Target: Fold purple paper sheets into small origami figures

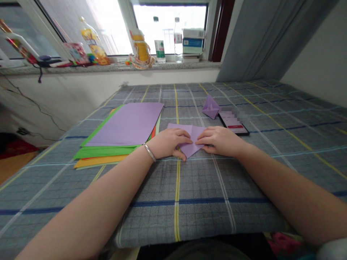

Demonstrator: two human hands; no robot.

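A small folded sheet of purple paper (189,148) lies on the checked tablecloth in front of me, its lower edge coming to a point. My left hand (171,141) grips its left side, fingers on top and thumb by the lower edge. From the right, my right hand (221,140) presses its fingertips onto the paper, thumb tucked beneath them. The fingertips of both hands almost meet at the middle and cover parts of the sheet. Beyond my right hand stands a folded purple paper shape (210,107), touching or very near a phone (233,123).
A stack of coloured paper (126,124), purple on top, lies left of my left hand. The grey checked tablecloth (200,187) spreads over the table. Along the windowsill (114,67) stand a yellow drink bottle (93,41), a yellow flask (141,48), clear bottles and boxes (193,45).
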